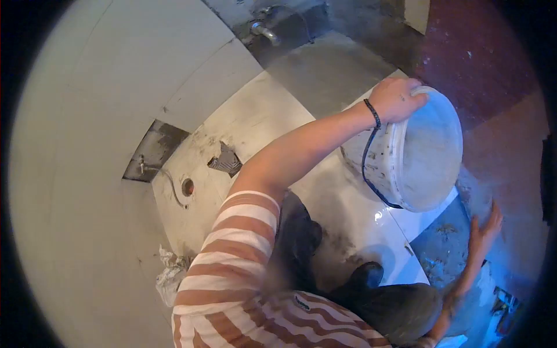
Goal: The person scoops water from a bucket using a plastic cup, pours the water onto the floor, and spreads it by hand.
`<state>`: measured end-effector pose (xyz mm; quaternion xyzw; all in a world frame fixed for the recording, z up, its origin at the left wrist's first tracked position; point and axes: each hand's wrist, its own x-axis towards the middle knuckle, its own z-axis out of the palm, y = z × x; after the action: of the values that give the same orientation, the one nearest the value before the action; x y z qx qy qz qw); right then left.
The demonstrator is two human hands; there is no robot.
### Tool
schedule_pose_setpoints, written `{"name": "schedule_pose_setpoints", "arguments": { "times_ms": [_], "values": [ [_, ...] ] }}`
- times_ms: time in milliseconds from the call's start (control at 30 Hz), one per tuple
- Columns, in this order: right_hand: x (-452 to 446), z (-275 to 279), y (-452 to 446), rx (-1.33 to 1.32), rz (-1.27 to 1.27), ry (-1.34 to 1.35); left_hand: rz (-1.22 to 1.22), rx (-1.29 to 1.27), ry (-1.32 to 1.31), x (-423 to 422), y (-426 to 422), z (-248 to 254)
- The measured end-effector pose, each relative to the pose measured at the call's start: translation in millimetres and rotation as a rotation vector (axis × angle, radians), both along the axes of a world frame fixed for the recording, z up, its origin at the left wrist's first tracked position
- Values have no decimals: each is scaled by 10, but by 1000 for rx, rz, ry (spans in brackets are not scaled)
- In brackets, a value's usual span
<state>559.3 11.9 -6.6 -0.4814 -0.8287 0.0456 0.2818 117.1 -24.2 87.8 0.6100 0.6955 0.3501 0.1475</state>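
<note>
Pale wall (75, 116) fills our left side, with a tap (142, 165) in a dark cut-out. Next come a crumpled bag (165, 277), a drain hole (187, 187) and a grey scrap (225, 160) on white tiles (272, 110). Above them a pipe (266, 33) juts out near a grey strip (319, 75). Around the middle, right of our bent legs, our left hand (400, 100) grips the rim of a tilted bucket (380, 156), its mouth facing right. Our right hand (486, 229) is empty, fingers loosely spread, beside a rough patch (444, 246). Judging by the surfaces, the floor looks part tiled, the patch bare; whether the bucket is emptied we cannot tell.
</note>
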Motion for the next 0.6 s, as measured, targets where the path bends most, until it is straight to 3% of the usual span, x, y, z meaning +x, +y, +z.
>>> {"name": "schedule_pose_setpoints", "arguments": {
  "times_ms": [67,133,200,300,433,533,600],
  "values": [
    [778,-958,-64,-71,-30,-183,5,51,12,-3,-31,18],
    [1070,-1593,-334,-328,-115,-248,23,-121,-72,74,-73,163],
    [895,-1728,-586,-458,-324,-577,16,-80,-60,62,-26,84],
    [896,-2155,-839,-307,-246,-644,-3,-65,-57,59,-11,73],
    [840,-2320,-1058,-220,-239,-627,13,-16,0,87,19,61],
    [897,-2334,-1145,-294,-99,-626,-32,-27,-59,80,7,107],
    [835,-2234,-1228,-505,128,-580,-39,-32,-58,88,-14,124]
  ]
}}
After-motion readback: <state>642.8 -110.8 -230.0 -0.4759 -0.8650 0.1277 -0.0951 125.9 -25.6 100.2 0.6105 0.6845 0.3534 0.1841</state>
